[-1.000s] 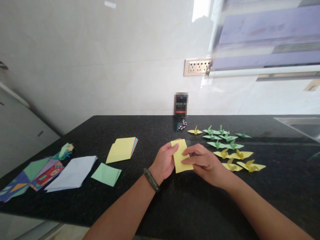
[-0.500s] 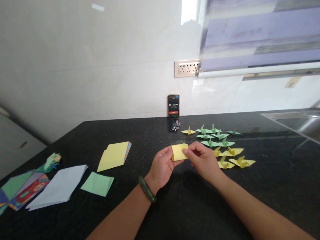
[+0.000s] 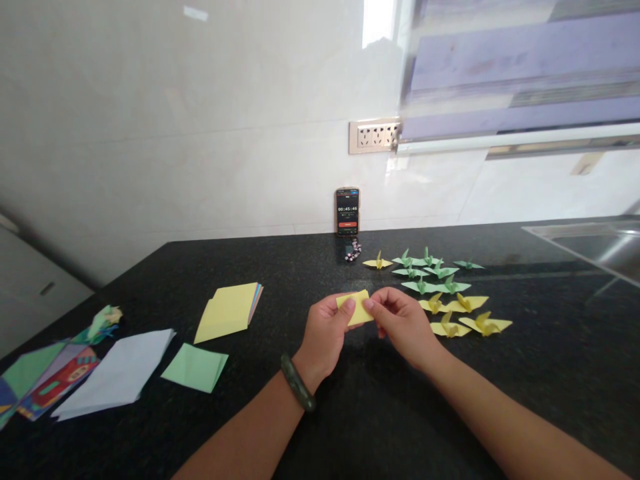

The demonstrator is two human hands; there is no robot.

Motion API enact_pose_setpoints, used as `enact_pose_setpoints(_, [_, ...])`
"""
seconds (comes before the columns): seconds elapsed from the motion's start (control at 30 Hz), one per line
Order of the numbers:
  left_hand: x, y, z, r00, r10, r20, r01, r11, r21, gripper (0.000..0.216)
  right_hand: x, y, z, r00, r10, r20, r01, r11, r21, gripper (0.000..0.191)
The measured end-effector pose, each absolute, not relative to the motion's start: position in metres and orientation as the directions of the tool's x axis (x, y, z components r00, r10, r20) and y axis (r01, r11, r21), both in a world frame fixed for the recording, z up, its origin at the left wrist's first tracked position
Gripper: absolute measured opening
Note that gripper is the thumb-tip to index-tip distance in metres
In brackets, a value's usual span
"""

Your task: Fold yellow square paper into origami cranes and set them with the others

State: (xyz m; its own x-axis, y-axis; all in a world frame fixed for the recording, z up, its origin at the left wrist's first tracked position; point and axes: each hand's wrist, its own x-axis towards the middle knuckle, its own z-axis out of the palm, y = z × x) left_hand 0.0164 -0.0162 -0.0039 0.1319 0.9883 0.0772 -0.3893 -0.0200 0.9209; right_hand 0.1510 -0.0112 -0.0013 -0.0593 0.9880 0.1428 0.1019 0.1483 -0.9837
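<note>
A small folded sheet of yellow origami paper (image 3: 357,311) is held up between my two hands, above the dark countertop (image 3: 350,413). My left hand (image 3: 325,327) grips its left side, thumb on top and fingers beneath. With thumb and fingers, my right hand (image 3: 400,323) pinches the right edge. Just beyond my right hand lie several yellow paper cranes (image 3: 485,325) and several green paper cranes (image 3: 425,287) in rows. One more yellow crane (image 3: 379,263) sits farther back.
Left of my hands lie a stack of coloured paper (image 3: 227,312), folded green paper (image 3: 196,368), white sheets (image 3: 117,373) and a colourful packet (image 3: 60,383). A phone (image 3: 347,212) showing a timer leans on the wall, a beaded strap (image 3: 354,251) before it. A sink (image 3: 600,247) is at right.
My left thumb has moved onto the top of the yellow paper, which has tilted and shifted slightly left. My right hand keeps its pinch on the right edge.
</note>
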Motion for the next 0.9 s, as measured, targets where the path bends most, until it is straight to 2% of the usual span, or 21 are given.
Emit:
enact_pose_setpoints(0.23, [0.015, -0.016, -0.007, 0.153, 0.986, 0.072, -0.331, -0.018, 0.944, 0.032, 0.15, -0.01, 0.0, -0.024, 0.99, 0.139, 0.007, 0.139, -0.99, 0.027])
enact_pose_setpoints(0.4, [0.015, -0.016, -0.005, 0.155, 0.986, 0.053, -0.336, 0.002, 0.942, 0.031, 0.151, -0.012, 0.003, 0.0, 0.988, 0.153, 0.066, 0.153, -0.986, 0.027])
enact_pose_setpoints(0.9, [0.017, -0.019, 0.006, 0.12, 0.993, -0.003, -0.273, 0.036, 0.961, 0.023, 0.151, -0.013, 0.004, -0.02, 0.985, 0.173, 0.088, 0.174, -0.981, 0.03])
